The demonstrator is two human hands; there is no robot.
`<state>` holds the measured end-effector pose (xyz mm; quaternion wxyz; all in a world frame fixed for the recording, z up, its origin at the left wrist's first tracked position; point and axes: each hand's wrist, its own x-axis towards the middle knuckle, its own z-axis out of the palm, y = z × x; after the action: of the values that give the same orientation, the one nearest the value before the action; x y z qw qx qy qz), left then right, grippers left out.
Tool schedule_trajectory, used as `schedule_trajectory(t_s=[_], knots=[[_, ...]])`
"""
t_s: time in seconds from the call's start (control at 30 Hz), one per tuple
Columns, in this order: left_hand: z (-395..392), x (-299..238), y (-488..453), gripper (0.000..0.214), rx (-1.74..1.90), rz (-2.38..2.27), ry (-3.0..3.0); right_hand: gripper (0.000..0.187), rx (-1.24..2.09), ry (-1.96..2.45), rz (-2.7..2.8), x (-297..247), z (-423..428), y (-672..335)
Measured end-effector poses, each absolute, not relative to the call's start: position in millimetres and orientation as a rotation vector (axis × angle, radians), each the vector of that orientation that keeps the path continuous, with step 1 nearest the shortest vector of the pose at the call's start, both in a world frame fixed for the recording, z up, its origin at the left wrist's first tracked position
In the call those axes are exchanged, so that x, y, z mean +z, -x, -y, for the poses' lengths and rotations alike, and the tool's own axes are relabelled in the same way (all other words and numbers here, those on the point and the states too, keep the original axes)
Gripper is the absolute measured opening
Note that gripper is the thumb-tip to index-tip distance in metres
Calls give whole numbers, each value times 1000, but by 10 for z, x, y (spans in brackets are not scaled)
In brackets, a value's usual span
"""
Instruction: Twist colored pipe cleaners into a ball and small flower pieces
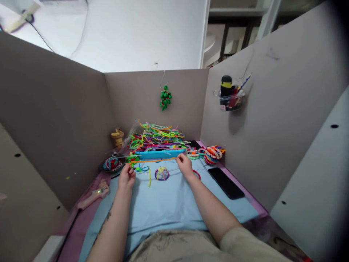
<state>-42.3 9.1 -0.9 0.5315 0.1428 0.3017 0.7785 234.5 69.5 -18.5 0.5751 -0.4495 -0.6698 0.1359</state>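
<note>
An orange pipe cleaner (154, 161) is stretched nearly level between my two hands, above the light blue cloth (163, 203). My left hand (127, 176) pinches its left end, and my right hand (184, 164) pinches the right end. Below it, between my hands, lies a small round frame (161, 174) of purple, yellow and pink pipe cleaners. To its left are a short yellow-green piece (149, 177) and a blue curled piece (144, 168). A red curved piece (196, 174) lies partly behind my right wrist.
A heap of coloured pipe cleaners (158, 134) rises behind a blue tray (160, 154). A pink glue gun (95, 194) and a dark bowl (120, 163) are at left. A black phone (226, 182) and coloured woven pieces (212, 154) lie right. Grey panels (131, 98) enclose the table.
</note>
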Motion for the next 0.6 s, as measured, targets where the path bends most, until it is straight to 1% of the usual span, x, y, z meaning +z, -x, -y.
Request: schedule_trajectory(t_s=[0.2,0.43,0.6], knots=[[-102,-15,432,12,1936,-783,-361,16,319,1037,1582,-165,-663,-2327],[-77,14,417,11,1943,-729,-397,15,313,1046,1578,-172,-678,-2338],[-54,39,406,16,1971,-821,-431,15,293,1065,1587,-189,-709,-2354]])
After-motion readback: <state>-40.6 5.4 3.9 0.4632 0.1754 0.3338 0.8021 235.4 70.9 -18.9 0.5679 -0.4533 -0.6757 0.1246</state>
